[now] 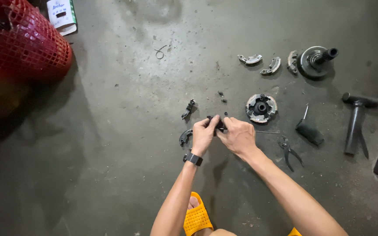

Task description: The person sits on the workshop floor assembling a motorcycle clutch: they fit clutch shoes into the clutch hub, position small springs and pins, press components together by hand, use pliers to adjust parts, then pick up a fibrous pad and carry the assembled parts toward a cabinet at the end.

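Both my hands meet over the concrete floor: left hand and right hand pinch a small dark part between them, steadying it. Clutch hub and pliers lie near for reach.

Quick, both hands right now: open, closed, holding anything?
Left hand: closed, fingers pinching a small black part above the concrete floor.
Right hand: closed on the same small black part, from its other side.
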